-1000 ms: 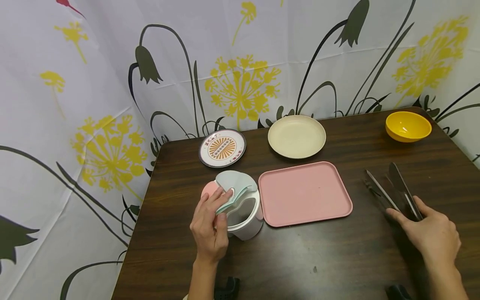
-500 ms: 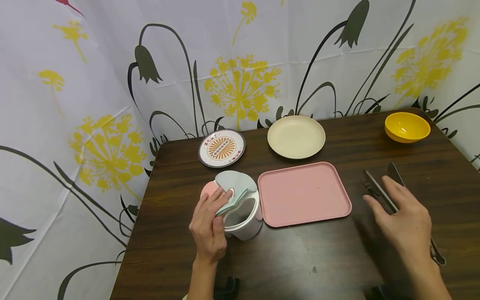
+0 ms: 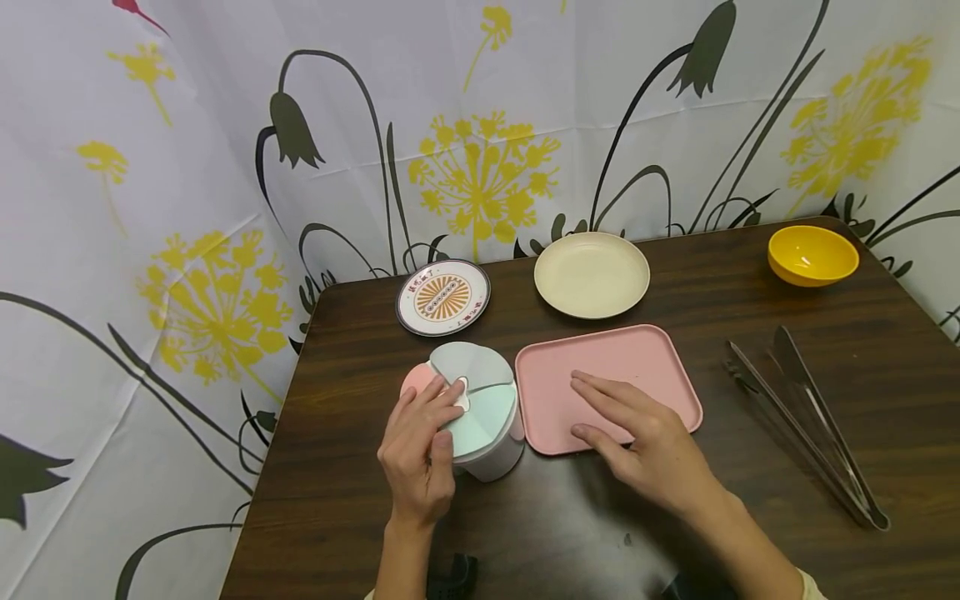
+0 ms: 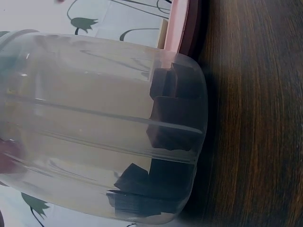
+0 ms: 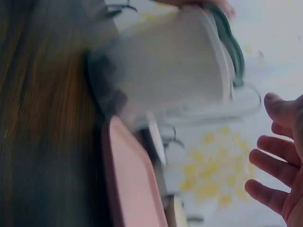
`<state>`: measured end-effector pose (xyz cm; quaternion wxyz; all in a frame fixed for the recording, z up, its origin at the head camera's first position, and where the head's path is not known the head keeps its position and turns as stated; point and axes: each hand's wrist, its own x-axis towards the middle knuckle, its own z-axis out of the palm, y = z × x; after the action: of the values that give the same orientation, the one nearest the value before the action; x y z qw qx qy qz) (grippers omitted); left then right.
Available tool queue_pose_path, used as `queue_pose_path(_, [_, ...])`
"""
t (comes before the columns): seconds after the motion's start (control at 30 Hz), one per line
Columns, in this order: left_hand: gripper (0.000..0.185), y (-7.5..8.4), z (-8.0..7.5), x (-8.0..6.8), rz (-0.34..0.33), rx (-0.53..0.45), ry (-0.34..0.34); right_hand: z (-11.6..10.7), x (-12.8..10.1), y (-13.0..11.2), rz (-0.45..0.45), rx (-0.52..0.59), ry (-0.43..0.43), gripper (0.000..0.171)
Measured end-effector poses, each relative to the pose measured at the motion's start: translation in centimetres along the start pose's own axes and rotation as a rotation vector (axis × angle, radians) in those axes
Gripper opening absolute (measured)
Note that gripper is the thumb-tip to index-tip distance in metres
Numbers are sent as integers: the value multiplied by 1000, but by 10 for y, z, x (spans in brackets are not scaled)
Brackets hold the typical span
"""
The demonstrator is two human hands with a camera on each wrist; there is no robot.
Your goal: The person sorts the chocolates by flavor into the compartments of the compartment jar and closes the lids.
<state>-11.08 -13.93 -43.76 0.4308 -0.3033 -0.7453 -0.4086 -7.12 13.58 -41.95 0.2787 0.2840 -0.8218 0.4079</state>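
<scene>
A white round container [image 3: 491, 450] with a pastel segmented lid [image 3: 472, 392] stands at the table's left front. My left hand [image 3: 431, 417] lies over that lid, fingers on its middle and thumb at the edge of the teal flap. In the left wrist view the container's cloudy wall [image 4: 104, 127] fills the frame. My right hand [image 3: 600, 408] hovers over the near left part of the pink tray [image 3: 645, 358], fingers straight and holding nothing. In the blurred right wrist view its fingers [image 5: 279, 161] show beside the container [image 5: 175, 71] and the tray [image 5: 128, 179].
Metal tongs [image 3: 802, 417] lie on the dark wooden table [image 3: 750, 283] at the right. A yellow bowl [image 3: 813, 254] sits at the far right corner, with a cream plate [image 3: 591, 273] and a patterned saucer [image 3: 442, 297] at the back. A flowered curtain hangs behind and left.
My right hand left the tongs and swept left to above the pink tray. The raised teal lid flap under my left hand has come down flat.
</scene>
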Motion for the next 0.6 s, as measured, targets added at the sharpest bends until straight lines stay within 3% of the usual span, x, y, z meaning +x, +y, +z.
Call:
queue_pose_path(0.33, [24,0,0,0,2,11,-1,41,28,-14,-247,8,-137,39])
queue_pose_path(0.6, [21,-1,0,1,19,25,-9,51,27,-9,-290,8,-195,40])
